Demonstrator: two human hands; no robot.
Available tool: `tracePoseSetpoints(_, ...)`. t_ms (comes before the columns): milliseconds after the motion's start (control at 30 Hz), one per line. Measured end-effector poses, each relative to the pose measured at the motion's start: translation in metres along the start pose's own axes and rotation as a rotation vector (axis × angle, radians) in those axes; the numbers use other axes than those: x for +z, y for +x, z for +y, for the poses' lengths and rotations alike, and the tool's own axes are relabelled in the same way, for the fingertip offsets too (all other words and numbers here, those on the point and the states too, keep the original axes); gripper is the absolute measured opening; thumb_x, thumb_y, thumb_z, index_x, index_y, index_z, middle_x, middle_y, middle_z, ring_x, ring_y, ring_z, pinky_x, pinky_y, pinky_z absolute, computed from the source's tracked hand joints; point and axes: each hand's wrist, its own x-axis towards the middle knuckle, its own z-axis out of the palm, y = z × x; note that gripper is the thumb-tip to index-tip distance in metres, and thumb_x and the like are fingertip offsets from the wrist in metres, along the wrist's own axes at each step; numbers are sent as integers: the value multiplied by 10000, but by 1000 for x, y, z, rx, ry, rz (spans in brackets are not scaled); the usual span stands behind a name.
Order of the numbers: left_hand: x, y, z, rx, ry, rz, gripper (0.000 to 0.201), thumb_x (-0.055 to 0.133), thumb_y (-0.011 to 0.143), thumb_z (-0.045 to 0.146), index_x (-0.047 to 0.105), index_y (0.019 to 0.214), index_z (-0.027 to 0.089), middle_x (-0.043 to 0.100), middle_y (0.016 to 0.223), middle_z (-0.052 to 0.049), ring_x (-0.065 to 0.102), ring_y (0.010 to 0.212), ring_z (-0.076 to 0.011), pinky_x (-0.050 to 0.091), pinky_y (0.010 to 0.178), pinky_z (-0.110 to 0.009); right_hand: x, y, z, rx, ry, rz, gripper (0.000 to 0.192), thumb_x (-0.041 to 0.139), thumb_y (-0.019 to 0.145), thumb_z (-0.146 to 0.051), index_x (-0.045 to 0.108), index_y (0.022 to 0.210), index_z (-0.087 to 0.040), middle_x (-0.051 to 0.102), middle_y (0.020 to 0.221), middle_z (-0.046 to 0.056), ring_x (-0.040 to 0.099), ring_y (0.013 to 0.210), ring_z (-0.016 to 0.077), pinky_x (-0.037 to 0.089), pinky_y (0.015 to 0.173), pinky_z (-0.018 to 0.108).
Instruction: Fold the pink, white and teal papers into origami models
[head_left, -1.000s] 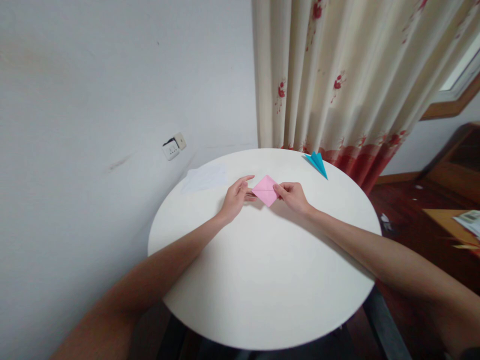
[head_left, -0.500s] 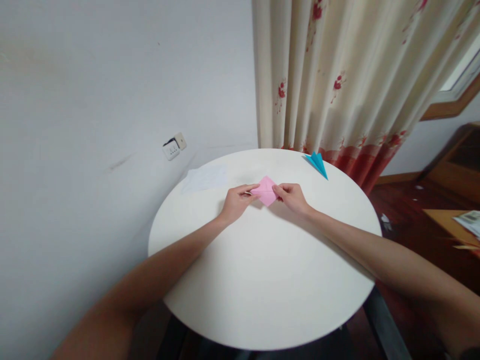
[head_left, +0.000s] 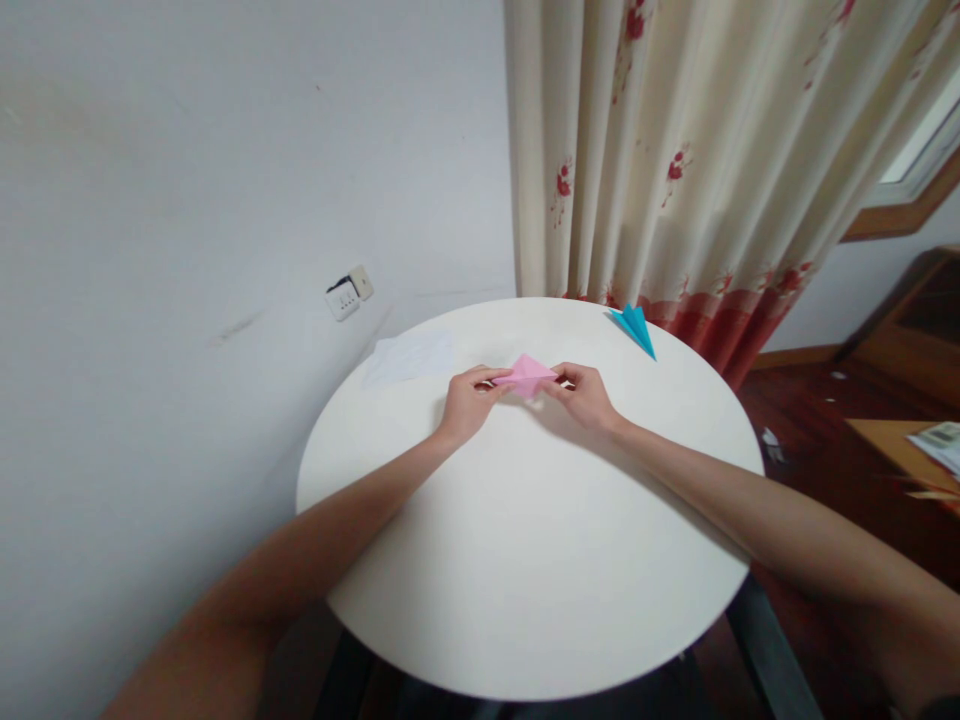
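Where it lies against the wall: round white worktop (head_left: 525, 560). Left hand (head_left: 465, 402), right hand (head_left: 586, 394): each grip pinches one end of pink paper (head_left: 527, 373), raised at the far middle. Advice: align edges, then crease. Blue paper plane (head_left: 634, 327), far edge.

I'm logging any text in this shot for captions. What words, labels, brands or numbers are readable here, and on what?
None can be read.
white sheet on the table: faint marks, too blurred to read.
printed paper at the right edge: print too small to read.
wall socket: no legible marking.
pink paper held by the left hand and right hand, and blue paper plane: blank.
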Motion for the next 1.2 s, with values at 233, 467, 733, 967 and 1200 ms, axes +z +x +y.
tracePoseSetpoints(233, -1, 0, 1, 47, 38, 13, 215, 783, 745, 391, 796, 852, 204, 636, 805, -37, 584, 766, -166, 456, 678, -277, -1, -1, -1, -20, 4, 22, 259, 721, 745, -425, 738, 781, -169, 710, 727, 38, 569, 653, 165, 425, 622, 287)
tracePoseSetpoints(467, 3, 0, -3, -28, -103, -79, 262, 748, 768, 429, 756, 783, 167, 706, 843, -59, 630, 811, -186, 477, 758, -299, -1, -3, -9, -45, 11, 77, 275, 754, 727, -430, 645, 730, -178, 639, 703, 13, 538, 650, 145, 429, 617, 274)
tracePoseSetpoints(733, 5, -4, -1, -160, -178, -164, 417, 786, 715, 519, 755, 889, 141, 756, 884, -85, 682, 802, -212, 500, 724, -287, 1, -3, -2, -34, -33, -47, 274, 679, 784, -417, 649, 658, -175, 633, 649, 8, 527, 616, 142, 415, 604, 273)
tracePoseSetpoints(967, 4, -9, 4, -182, -151, -365, 439, 755, 761, 512, 789, 953, 120, 777, 914, -107, 711, 829, -247, 531, 730, -313, 6, -9, -5, -20, 9, -126, 241, 666, 779, -376, 661, 658, -167, 647, 655, 17, 526, 603, 135, 406, 582, 259)
tracePoseSetpoints(1200, 6, -11, 1, -259, -175, -431, 417, 797, 716, 486, 784, 890, 108, 771, 870, -100, 688, 739, -210, 496, 644, -278, 9, -13, -13, 11, 78, -140, 210, 637, 787, -334, 696, 695, -154, 656, 676, 19, 541, 627, 140, 411, 591, 257)
